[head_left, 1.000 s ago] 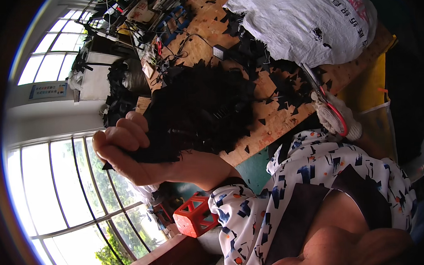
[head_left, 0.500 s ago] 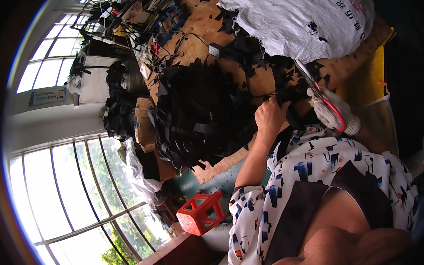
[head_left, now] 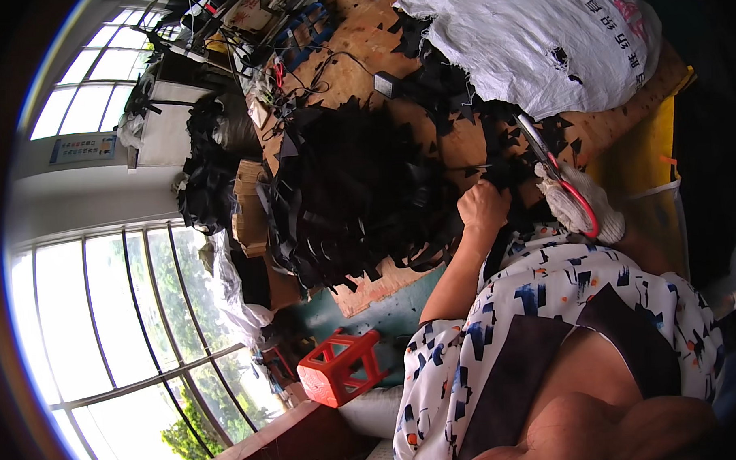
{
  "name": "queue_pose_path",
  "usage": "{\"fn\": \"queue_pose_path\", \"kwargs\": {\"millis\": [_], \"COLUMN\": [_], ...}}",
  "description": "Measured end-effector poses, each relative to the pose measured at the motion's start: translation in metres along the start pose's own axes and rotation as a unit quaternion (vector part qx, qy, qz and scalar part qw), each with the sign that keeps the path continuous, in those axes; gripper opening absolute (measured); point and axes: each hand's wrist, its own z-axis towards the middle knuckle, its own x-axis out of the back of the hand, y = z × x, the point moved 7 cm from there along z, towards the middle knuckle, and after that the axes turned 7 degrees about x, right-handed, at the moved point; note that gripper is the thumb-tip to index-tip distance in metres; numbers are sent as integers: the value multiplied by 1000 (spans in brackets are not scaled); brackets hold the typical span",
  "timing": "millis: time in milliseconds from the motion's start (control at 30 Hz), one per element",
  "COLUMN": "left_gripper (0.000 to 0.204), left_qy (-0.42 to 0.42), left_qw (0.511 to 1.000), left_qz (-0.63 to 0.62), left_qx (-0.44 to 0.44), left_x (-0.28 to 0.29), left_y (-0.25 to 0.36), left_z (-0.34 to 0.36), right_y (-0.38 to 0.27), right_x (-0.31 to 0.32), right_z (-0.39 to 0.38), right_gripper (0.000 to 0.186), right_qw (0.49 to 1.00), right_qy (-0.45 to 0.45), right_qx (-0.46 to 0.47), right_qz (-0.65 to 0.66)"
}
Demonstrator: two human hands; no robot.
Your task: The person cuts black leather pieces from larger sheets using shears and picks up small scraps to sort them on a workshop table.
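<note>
My left hand (head_left: 482, 206) is bare and closed on a black fabric strip (head_left: 506, 194) at the near edge of the wooden table (head_left: 362, 52). Just to its right, my right hand (head_left: 579, 205) wears a white glove and grips red-handled scissors (head_left: 554, 168), blades pointing away over the table. A big heap of black fabric cut-offs (head_left: 358, 190) lies left of my left hand. Small black scraps (head_left: 461, 97) are scattered around the scissors.
A large white woven sack (head_left: 540, 37) lies on the table's far right. Cables and tools (head_left: 288, 38) crowd the far end. A red plastic stool (head_left: 340, 367) stands on the floor below, near cardboard boxes (head_left: 250, 210), dark bundles and big windows (head_left: 104, 320).
My left hand was out at the left side of the heap with a bunch of black pieces; it has come back across the heap to the table edge beside the scissors.
</note>
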Motion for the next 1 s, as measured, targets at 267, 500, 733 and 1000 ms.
{"fn": "queue_pose_path", "kwargs": {"millis": [267,500,733,1000], "left_gripper": [30,19,23,24], "left_qy": [-5,-14,-45,-67], "left_qw": [999,848,780,774], "left_qz": [-47,-526,-623,-627], "left_qx": [18,-59,-45,-53], "left_x": [28,107,96,84], "left_y": [-24,-15,-3,13], "left_z": [-18,-21,-1,5], "right_y": [-1,-3,-24,-22], "right_x": [-3,-12,-1,-6], "right_z": [-2,-4,-5,-5], "right_gripper": [31,36,36,43], "right_qw": [999,984,879,711], "right_qy": [8,-18,-49,-98], "right_qx": [-30,-32,118,173], "right_qz": [14,173,-459,-674]}}
